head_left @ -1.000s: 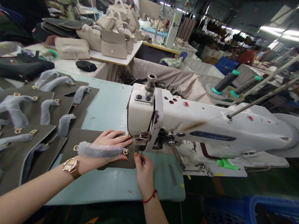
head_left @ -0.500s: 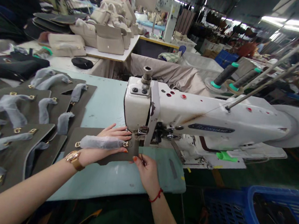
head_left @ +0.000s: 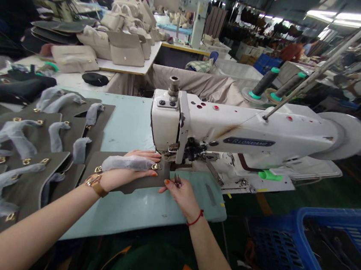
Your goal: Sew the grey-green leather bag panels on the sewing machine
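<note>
A dark grey-brown bag panel (head_left: 144,184) lies on the light blue table, its right end at the needle area of a white sewing machine (head_left: 166,123). Across it runs a handle (head_left: 127,163) wrapped in whitish film, with gold buckles at both ends. My left hand (head_left: 116,180) rests flat on the panel, passing beneath the handle, fingers stretched toward the machine. At the panel's near right corner is my right hand (head_left: 184,196), closed around small thread snips (head_left: 177,180) whose tips stick up. Its thumb and a fingertip are beside the panel edge; contact is unclear.
Several similar panels (head_left: 66,142) with wrapped handles overlap on the left. A blue plastic basket (head_left: 299,233) with dark pieces stands at lower right. Beige bags (head_left: 125,47) are piled on a table behind. Thread cones (head_left: 265,83) stand behind the machine.
My view has shifted slightly. The fingers of my left hand have drawn closer together on the panel. My right hand has turned a little, and the snips' tips show more.
</note>
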The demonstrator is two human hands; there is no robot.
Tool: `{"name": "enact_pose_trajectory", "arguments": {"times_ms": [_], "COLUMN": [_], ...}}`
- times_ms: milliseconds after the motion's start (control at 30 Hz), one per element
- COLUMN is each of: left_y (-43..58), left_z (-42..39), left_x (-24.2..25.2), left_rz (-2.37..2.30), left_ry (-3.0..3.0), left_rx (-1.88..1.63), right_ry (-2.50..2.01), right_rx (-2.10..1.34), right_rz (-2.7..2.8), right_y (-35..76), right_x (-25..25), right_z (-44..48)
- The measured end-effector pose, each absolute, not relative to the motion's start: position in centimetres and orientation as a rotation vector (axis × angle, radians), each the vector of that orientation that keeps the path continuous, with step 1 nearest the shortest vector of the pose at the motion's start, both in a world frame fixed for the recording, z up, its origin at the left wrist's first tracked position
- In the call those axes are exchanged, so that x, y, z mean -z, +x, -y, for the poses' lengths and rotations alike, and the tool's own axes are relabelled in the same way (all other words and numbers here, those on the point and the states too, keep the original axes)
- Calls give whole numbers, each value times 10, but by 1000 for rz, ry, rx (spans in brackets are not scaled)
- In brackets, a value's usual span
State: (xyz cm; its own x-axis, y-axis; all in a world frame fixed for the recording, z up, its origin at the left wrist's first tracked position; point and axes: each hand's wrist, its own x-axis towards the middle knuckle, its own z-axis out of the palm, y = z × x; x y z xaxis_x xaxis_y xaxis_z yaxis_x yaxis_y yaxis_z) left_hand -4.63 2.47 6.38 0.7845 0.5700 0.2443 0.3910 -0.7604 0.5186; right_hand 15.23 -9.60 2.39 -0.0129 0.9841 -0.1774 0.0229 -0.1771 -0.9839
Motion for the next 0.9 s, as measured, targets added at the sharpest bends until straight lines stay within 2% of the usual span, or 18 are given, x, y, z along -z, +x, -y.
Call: {"name": "enact_pose_trajectory", "arguments": {"times_ms": [500, 900], "left_y": [-48, -45], "left_z": [-25, -25], "left_x": [-61, -66], "left_rz": [-808, -823], "left_ry": [2681, 2688], "left_rx": [-310, -284], "right_ry": [-1429, -1404], "right_rx": [-1096, -1120], "right_rz": [1191, 1185], "right_y": [139, 140], "right_x": [-2, 0], "right_z": [100, 98]}}
